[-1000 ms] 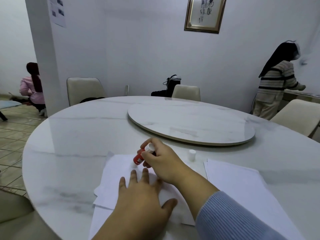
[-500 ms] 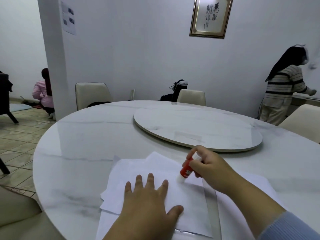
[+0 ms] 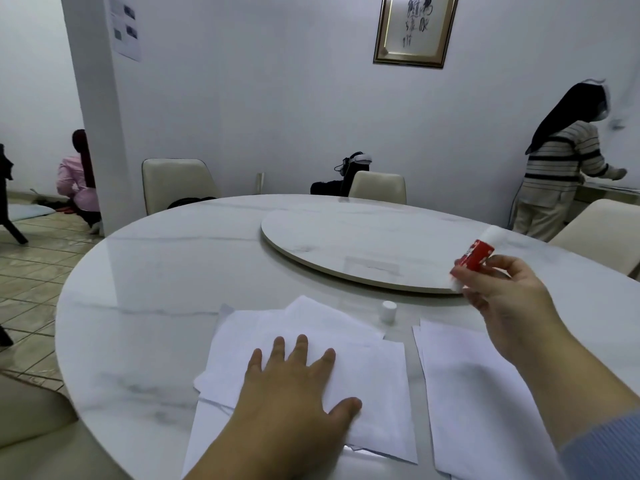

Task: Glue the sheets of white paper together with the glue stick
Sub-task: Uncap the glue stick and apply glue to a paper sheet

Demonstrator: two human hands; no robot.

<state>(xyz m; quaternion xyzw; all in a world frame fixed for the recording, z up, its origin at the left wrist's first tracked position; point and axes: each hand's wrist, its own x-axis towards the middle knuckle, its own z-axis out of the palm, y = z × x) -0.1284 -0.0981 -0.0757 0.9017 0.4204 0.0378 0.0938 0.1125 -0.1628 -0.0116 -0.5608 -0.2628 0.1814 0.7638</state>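
Note:
Several white paper sheets (image 3: 367, 382) lie overlapped on the marble table's near side. My left hand (image 3: 298, 393) presses flat on them, fingers spread. A second stack of white paper (image 3: 478, 393) sits to the right. My right hand (image 3: 505, 299) is raised above the table at the right and grips the red glue stick (image 3: 476, 254), lifted clear of the paper. The glue stick's white cap (image 3: 388, 311) stands on the table between the two stacks.
A round marble turntable (image 3: 346, 244) sits at the centre of the table (image 3: 156, 289). Cream chairs (image 3: 173, 185) stand around it. One person in a striped top (image 3: 561, 168) stands at the right. Another person in pink (image 3: 78, 181) crouches far left.
My right hand has swept the glue stick rightward across the top sheet, then lifted it up and away to the right. My left hand stays pressed on the sheets.

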